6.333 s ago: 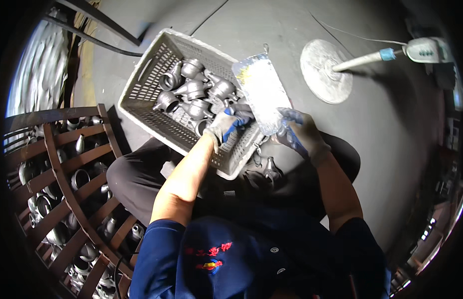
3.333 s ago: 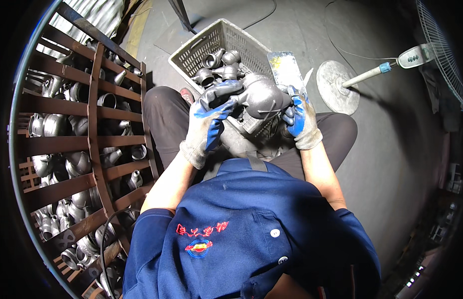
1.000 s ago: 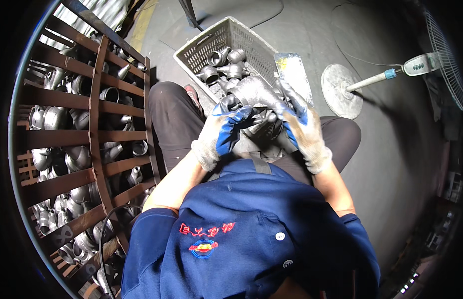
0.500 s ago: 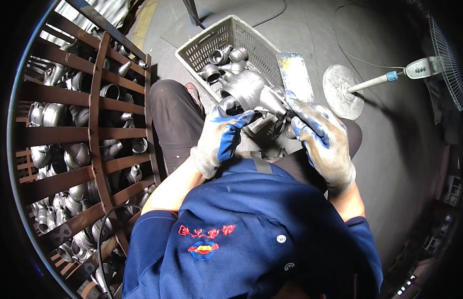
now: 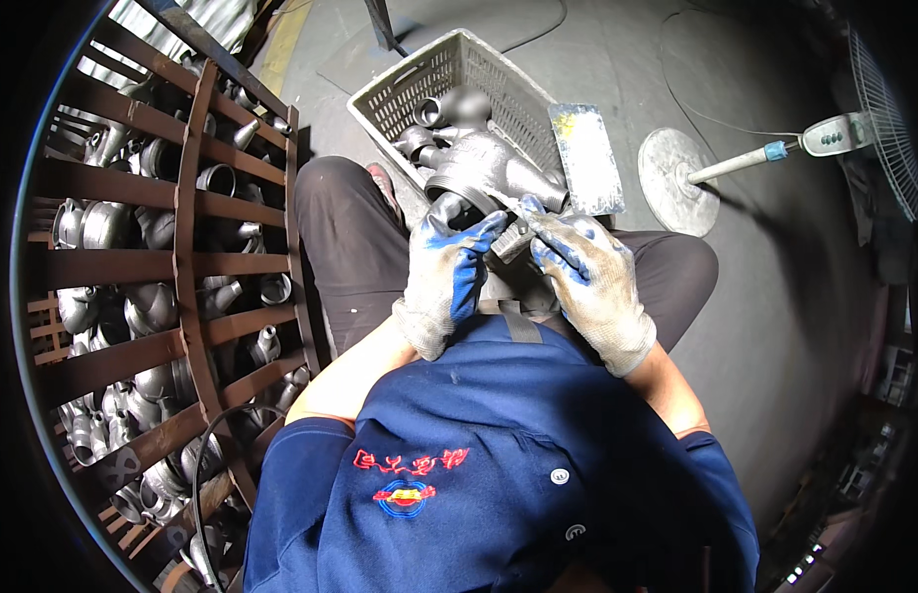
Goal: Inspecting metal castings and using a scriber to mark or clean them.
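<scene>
A large grey metal casting [image 5: 491, 163], rounded with a wide ringed mouth and a side spout, rests tilted at the near end of the crate. My left hand [image 5: 441, 272], in a white and blue coated glove, grips the near rim of its mouth, thumb stretched along the edge. Close beside it, my right hand [image 5: 592, 282], gloved alike, is closed with its fingertips near the same rim. A thin pale sliver shows at those fingertips; what it is I cannot make out. Below the casting, between my hands, some ridged grey metal shows partly.
Smaller castings [image 5: 416, 141] lie in the slatted grey plastic crate [image 5: 380, 97] in front of me. A paint-spotted pale board [image 5: 589, 163] leans by its right side. Farther right stands a floor fan [image 5: 676, 183]. At left, a rusty barred cage [image 5: 187, 247] holds many castings.
My right hand has moved left and closed in toward the casting's rim. The casting has turned, its spout swinging up and right. My left hand has shifted only slightly.
</scene>
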Available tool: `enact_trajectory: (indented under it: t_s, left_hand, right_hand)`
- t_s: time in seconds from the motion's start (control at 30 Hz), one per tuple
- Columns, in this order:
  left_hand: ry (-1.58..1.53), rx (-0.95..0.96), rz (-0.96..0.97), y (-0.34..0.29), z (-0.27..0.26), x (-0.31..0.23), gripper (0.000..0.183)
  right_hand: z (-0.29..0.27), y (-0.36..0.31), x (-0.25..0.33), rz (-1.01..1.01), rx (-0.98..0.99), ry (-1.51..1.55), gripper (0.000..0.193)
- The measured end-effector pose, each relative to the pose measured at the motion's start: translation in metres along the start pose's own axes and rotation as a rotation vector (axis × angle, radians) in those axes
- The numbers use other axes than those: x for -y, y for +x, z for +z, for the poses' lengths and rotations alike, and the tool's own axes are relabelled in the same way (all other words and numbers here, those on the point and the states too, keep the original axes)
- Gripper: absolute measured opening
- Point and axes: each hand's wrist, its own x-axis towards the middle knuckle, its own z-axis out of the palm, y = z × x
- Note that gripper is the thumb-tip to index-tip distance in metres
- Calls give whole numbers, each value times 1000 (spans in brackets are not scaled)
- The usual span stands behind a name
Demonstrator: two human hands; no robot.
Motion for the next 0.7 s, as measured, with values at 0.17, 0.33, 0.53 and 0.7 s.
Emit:
enact_trajectory:
  t_s: [0.17,0.33,0.53,0.7]
  left_hand:
    - [-42,26,93,0,1,0,26]
    - [-73,42,73,1,-2,4,27]
    - [230,32,231,8,-9,14,25]
    - [82,26,179,9,-7,15,24]
  right_hand:
    - [2,1,3,-35,5,-90,31]
    - [-5,4,9,27,75,-203,28]
    - [-14,8,3,25,129,-146,27]
    - [-13,8,-1,-5,65,58,30]
